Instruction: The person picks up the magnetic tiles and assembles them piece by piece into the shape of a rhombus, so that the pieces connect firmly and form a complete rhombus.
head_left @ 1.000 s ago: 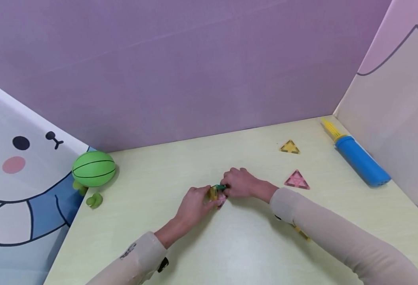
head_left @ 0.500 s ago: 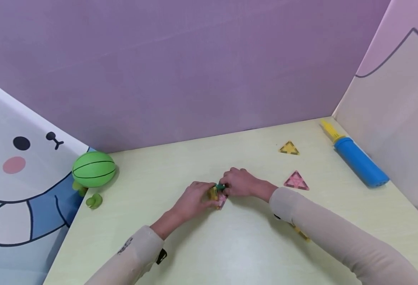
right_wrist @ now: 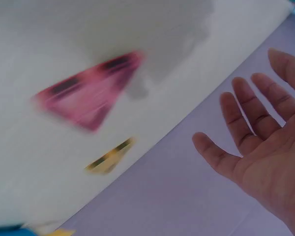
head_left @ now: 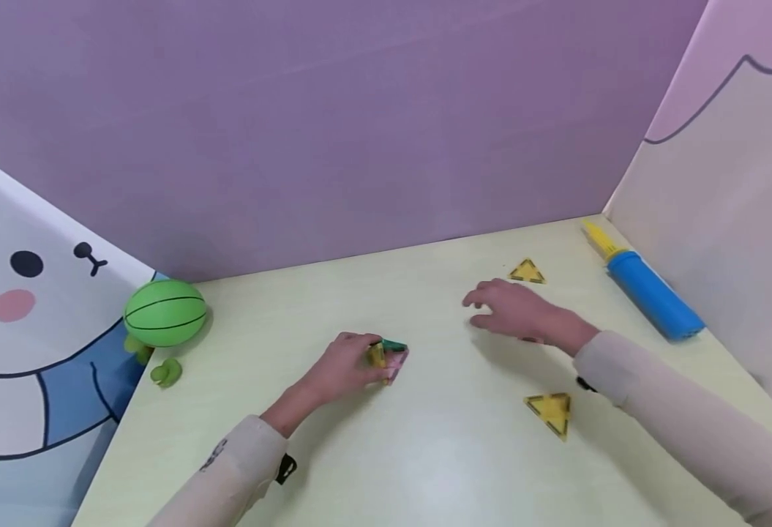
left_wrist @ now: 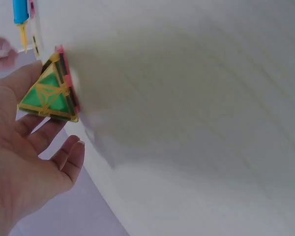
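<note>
My left hand pinches a small cluster of triangular magnetic tiles between thumb and fingers. In the left wrist view a yellow tile faces the camera, with green showing through it and a pink tile along its edge. The green tile forms the cluster's far side in the head view. My right hand holds nothing, its fingers spread above the table. Under its wrist lies a pink triangle tile, mostly hidden in the head view. A yellow triangle tile lies just beyond the hand.
Another yellow triangle tile lies nearer, beside the right sleeve. A blue hand pump with a yellow nozzle lies along the right edge. At the left stand a green ball and a small green toy. A purple wall closes the back.
My right hand has let go of the tile cluster and moved right, over the loose pink tile. The left hand keeps its grip. The nearer yellow tile has come out from under the right sleeve.
</note>
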Available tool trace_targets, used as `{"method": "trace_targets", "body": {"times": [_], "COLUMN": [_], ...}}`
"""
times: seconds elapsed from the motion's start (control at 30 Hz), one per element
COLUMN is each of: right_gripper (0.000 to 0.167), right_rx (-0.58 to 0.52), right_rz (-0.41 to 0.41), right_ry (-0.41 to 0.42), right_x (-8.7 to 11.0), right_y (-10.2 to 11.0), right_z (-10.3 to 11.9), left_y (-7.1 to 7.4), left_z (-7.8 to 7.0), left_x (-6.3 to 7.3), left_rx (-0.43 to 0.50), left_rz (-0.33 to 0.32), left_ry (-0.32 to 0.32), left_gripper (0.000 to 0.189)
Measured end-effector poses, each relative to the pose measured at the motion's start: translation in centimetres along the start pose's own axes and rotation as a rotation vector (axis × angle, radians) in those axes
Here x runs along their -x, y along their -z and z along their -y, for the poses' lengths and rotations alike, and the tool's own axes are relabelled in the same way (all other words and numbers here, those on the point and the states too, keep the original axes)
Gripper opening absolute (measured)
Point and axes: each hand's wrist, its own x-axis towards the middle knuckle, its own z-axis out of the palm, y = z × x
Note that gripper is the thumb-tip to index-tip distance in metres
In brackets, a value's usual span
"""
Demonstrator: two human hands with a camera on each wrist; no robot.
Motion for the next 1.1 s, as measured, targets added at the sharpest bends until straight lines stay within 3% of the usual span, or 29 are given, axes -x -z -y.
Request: {"method": "trace_targets", "body": {"times": [0.17, 0.4, 0.7, 0.8, 0.87, 0.97, 1.03, 1.1], "right_gripper": [0.036, 0.039, 0.055, 0.058, 0.059, 0.059, 0.059, 0.057], "right_rx": [0.058, 0.098, 0.095, 0.1, 0.102, 0.104, 0.105, 0.1], "right_rz": [-0.025, -0.105, -0.103, -0.114, -0.117, -0.117, -0.12, -0.129], "right_ry": [-0.093, -0.098, -0.042, -0.04, -0.041, -0.044, -0.042, -0.028], "right_x": [3.5, 7.3, 9.4, 9.9, 10.1, 10.4, 10.3, 10.0], "right_y": [0.5, -0.2, -2.5, -2.8, -2.8, -2.7, -2.7, -2.8], "right_z": [-2.4, -5.3, -7.1, -7.2, -7.2, -7.3, -7.3, -7.2], "left_y": [0.7, 0.8, 1.1, 1.5, 2.1, 3.2, 3.7, 3.7], "left_z": [0.9, 1.8, 2.2, 2.1, 1.7, -0.1, -2.3, -5.2], "left_x": [0.4, 1.0, 1.3, 1.6, 1.8, 2.0, 1.8, 1.3], "left_rx": [-0.003, -0.04, -0.046, -0.041, -0.039, -0.063, -0.093, -0.13], "left_rz": [0.009, -0.034, -0.042, -0.043, -0.084, -0.244, -0.358, -0.388], "left_ry": [-0.002, -0.035, -0.022, -0.031, -0.057, -0.169, -0.268, -0.345], "left_gripper": [0.061, 0.058, 0.057, 0.065, 0.069, 0.064, 0.053, 0.04]}}
